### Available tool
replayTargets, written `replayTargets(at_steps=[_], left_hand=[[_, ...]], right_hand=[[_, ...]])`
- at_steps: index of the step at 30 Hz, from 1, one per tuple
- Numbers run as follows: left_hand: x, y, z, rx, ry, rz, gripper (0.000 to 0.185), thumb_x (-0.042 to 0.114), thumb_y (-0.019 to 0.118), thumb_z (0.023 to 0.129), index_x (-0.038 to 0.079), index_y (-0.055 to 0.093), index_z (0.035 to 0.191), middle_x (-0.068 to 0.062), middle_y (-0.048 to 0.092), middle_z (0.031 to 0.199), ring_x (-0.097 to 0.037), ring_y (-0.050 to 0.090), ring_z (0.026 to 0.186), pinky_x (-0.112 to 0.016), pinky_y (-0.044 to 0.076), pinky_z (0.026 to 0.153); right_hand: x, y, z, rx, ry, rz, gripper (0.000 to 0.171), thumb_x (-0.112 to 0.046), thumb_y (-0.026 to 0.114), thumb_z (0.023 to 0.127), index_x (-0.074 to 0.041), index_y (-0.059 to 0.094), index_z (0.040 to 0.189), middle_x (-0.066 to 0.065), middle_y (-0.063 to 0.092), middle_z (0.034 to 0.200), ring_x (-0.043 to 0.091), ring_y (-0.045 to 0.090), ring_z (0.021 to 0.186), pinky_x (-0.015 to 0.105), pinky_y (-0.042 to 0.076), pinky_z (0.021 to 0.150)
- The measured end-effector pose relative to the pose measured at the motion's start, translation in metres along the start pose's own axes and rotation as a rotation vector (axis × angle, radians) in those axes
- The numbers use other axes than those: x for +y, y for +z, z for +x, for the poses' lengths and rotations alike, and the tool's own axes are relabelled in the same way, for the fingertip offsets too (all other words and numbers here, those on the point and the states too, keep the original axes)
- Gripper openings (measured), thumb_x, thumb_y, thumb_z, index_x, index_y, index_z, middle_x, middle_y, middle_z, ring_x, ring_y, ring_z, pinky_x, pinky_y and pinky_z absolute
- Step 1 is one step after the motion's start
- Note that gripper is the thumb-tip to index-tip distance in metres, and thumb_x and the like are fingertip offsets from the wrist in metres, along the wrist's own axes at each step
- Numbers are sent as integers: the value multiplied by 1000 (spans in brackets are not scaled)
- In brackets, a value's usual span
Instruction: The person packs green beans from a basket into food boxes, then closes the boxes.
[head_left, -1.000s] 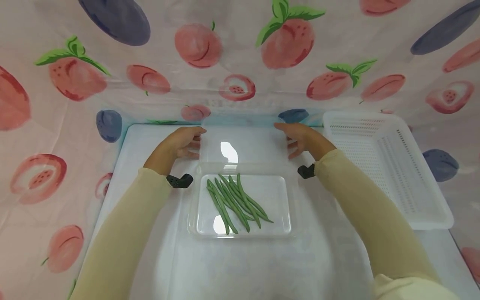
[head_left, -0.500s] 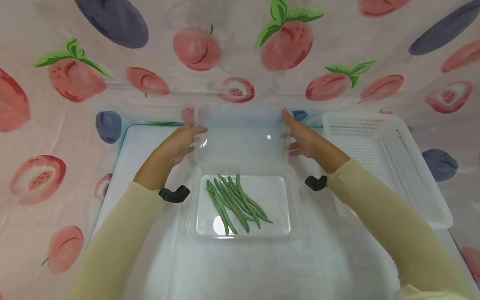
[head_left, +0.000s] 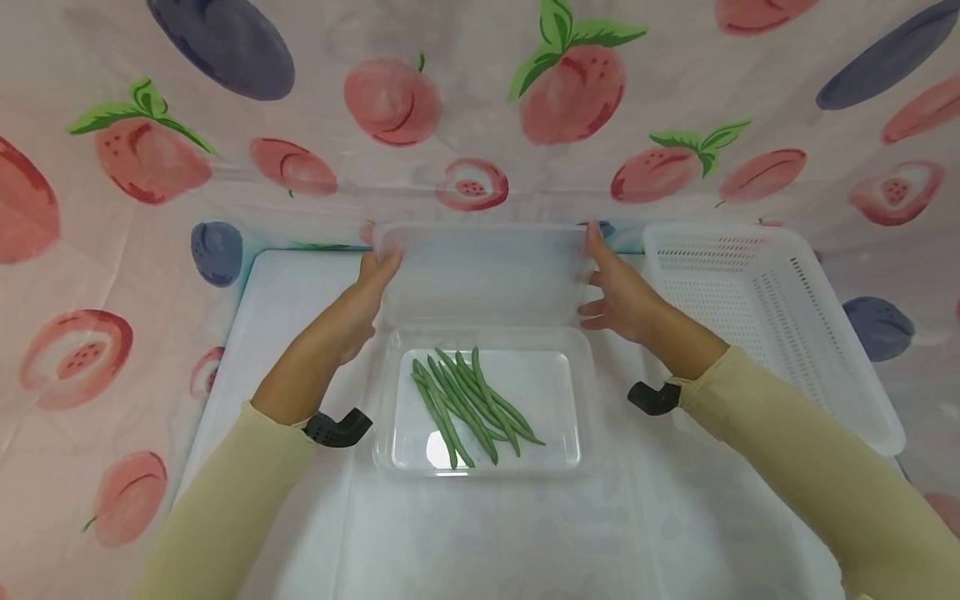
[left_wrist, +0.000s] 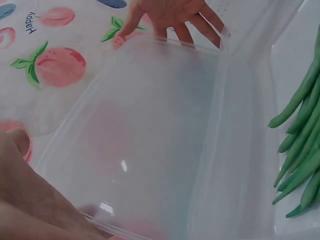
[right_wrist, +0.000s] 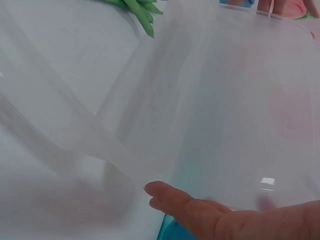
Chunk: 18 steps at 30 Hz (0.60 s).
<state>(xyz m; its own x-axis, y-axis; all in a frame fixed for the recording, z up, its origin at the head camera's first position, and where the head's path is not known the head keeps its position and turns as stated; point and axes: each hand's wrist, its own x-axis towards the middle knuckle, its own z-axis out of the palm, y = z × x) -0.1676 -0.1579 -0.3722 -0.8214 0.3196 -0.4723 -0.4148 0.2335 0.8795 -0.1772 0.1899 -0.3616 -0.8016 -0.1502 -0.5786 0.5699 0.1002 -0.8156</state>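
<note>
A clear plastic container (head_left: 480, 468) stands on the table in the head view, with several green beans (head_left: 468, 408) lying inside. Its clear lid (head_left: 480, 275) is tilted up at the far side, joined along the container's back edge. At the lid's left edge is my left hand (head_left: 352, 312), thumb along the rim; some of its fingers are hidden. Opposite, my right hand (head_left: 626, 292) touches the right edge with straight, spread fingers. The left wrist view shows those spread fingers at the lid's far rim. Close up in the right wrist view, the right fingers (right_wrist: 185, 205) lie along the lid's side.
A white perforated plastic basket (head_left: 862, 367) stands at the table's right side, beyond my right forearm. Behind the table hangs a fruit-printed cloth (head_left: 480, 100), close to the lid's upper edge. Black wrist mounts (head_left: 337, 429) stick out from both cuffs.
The lid has swung up from lying back, its outer edge rising and turning toward me. Both hands rose with it, and the forearms spread outward. The container and beans have stayed in place.
</note>
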Motion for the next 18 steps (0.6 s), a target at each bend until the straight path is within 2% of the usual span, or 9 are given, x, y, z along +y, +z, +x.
replayTargets(at_steps=[5,9,13,18], left_hand=[[-7,3,-6,10,-41,44,97,85,19,92,31,-27,158,-1,-29,168,-36,-18,157,-78,0,118],[-13,7,-11,21,-27,36,95,83,14,93,28,-29,158,-4,-29,168,-39,-14,157,-76,-1,119],[-19,11,-16,36,3,4,91,79,10,96,24,-26,160,-5,-25,169,-39,-10,158,-72,-3,122],[-27,18,-25,89,72,-127,89,74,13,99,19,-16,163,-11,-16,171,-35,-7,159,-62,-1,127]], right_hand=[[9,1,-10,4,-18,24,98,-84,34,91,-34,-10,164,19,-6,172,58,6,152,70,12,123],[14,2,-17,-1,-66,-2,98,-80,34,93,-29,-11,164,19,-6,171,54,7,154,68,11,124],[19,2,-23,-3,-118,-19,98,-78,35,95,-26,-12,164,17,-7,172,51,5,155,67,9,124],[31,0,-31,-34,-181,8,94,-76,32,97,-30,-17,163,14,-7,172,45,1,157,66,1,125]])
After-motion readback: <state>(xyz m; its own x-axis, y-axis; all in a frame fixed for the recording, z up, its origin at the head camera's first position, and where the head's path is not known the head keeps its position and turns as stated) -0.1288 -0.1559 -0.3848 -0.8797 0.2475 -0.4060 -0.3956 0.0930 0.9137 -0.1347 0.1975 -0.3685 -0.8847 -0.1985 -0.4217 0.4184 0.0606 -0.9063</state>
